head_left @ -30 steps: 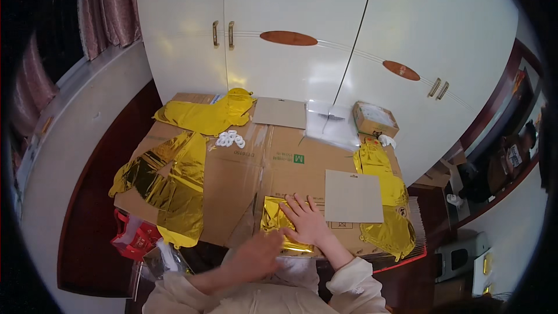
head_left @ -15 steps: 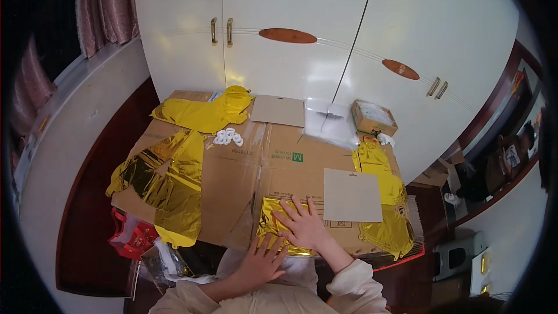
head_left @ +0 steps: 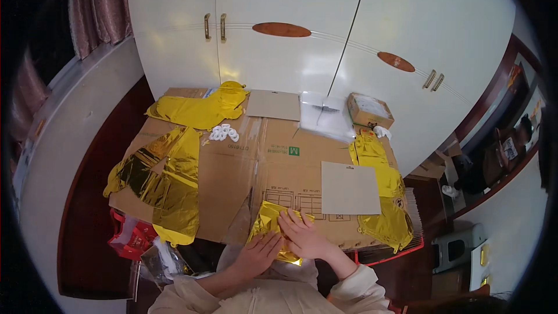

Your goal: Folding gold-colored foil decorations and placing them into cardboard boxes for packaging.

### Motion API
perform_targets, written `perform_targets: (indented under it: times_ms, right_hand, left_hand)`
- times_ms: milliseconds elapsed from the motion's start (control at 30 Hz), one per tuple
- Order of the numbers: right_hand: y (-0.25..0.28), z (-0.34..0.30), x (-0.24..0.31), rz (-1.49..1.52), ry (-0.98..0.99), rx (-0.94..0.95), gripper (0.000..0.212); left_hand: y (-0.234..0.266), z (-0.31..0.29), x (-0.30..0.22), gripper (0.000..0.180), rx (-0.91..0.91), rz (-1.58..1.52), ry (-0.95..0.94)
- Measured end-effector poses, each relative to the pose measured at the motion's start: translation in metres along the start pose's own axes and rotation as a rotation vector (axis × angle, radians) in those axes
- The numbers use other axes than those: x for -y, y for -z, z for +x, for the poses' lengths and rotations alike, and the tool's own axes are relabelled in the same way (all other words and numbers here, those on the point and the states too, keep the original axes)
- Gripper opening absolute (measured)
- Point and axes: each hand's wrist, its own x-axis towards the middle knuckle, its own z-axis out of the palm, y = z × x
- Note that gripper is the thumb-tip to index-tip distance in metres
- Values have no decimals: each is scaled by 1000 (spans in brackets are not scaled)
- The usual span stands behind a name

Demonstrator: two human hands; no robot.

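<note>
A folded gold foil balloon (head_left: 266,214) lies at the near edge of the cardboard-covered table (head_left: 232,168), directly in front of me. My left hand (head_left: 260,252) rests on its near left part, fingers straight and side by side. On its right part lies my right hand (head_left: 303,238), palm down with the fingers stretched out. Both hands cover much of the foil, and its near edge tips up toward me. Just right of my right hand is a grey card (head_left: 350,189) with a hanging slot.
Flat gold foil balloons lie at the left (head_left: 174,180), back left (head_left: 195,110) and right (head_left: 383,197). Small white rings (head_left: 224,132), a second grey card (head_left: 273,105), transparent plastic bags (head_left: 325,117) and a small box (head_left: 370,110) sit farther back. A red bag (head_left: 129,235) hangs near left.
My hands have come closer together on the foil, with their fingers less spread. The foil has crumpled and shifted slightly toward me. The whole view has tilted a little.
</note>
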Motion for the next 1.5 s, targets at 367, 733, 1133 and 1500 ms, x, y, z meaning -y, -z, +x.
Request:
perform_targets:
  times_ms: [367,733,1133,1500]
  right_hand:
    - [74,-37,-58,147,-192,-262,71]
    - [36,-73,3,-360,-15,-96,71]
    - [135,-21,-3,1023,-347,-1299,26]
    - [83,22,-60,1143,-390,-790,25]
  left_hand:
    - [43,-1,25,24,184,-715,679]
    - [32,-27,45,30,-665,-2249,1118]
    - [33,-28,31,32,-737,-2291,1221]
    - [24,-42,30,32,-687,-2263,1220]
